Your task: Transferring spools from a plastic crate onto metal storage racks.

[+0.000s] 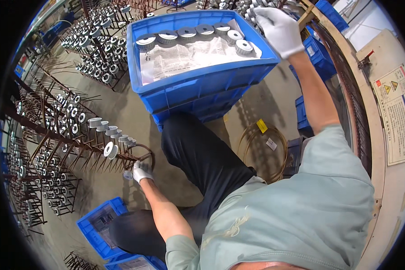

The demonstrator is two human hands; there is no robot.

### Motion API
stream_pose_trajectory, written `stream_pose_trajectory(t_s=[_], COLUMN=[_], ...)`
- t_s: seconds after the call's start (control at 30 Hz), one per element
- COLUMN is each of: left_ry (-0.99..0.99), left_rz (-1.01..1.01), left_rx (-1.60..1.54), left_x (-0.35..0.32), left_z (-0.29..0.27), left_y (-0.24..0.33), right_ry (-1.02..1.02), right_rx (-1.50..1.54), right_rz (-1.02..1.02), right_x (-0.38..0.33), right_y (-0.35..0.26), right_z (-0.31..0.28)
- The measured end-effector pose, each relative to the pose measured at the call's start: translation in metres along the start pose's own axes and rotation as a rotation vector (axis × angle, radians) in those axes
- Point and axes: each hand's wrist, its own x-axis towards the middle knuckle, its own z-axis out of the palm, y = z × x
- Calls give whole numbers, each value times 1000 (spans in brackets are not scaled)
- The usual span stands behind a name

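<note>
Pale green sleeves frame both gloved hands. Left hand, fingers pinching a small grey metal pulley wheel, sits at the tip of the rusty spiked metal rack. Right hand, fingers curled shut around similar wheels, reaches past the large blue plastic crate, where a row of pulleys rests on printed paper. Unloading seems underway; next comes a careful placing.

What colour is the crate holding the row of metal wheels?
Blue crate, lined with printed paper; clearest in the head view.
</note>
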Motion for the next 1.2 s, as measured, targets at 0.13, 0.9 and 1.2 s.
stream_pose_trajectory(t_s=[0.13,0.9,1.2], left_ry=[34,86,113], left_rz=[15,152,112], left_rx=[-69,-246,-409], left_x=[-25,-176,-179], left_z=[61,175,217], left_y=[-50,-6,21], right_ry=[19,-739,-668], right_rx=[204,1022,1016], right_rz=[-190,806,807], right_x=[-48,-184,-189], right_y=[-60,-215,-212], right_z=[-5,265,268])
